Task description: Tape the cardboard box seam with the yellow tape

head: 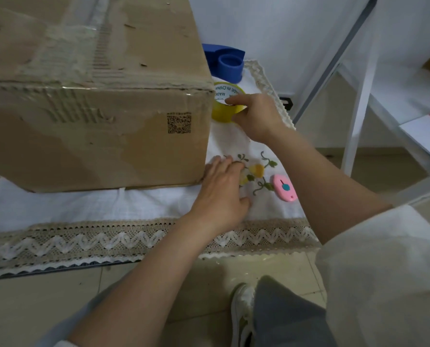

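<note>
A large worn cardboard box (91,96) stands on the table, filling the upper left; old clear tape runs along its top seam. Just right of the box's far corner lies the yellow tape roll (222,111) with a white label inside. My right hand (256,116) grips the roll, fingers over its rim and thumb on its side. My left hand (221,194) rests on the cloth at the box's near right corner, fingers spread and touching the box's lower edge, holding nothing.
A white tablecloth (108,209) with a lace border covers the table. A pink cutter (285,187) lies right of my left hand. A blue tape dispenser (227,62) stands behind the roll. A white metal frame (359,96) rises at the right.
</note>
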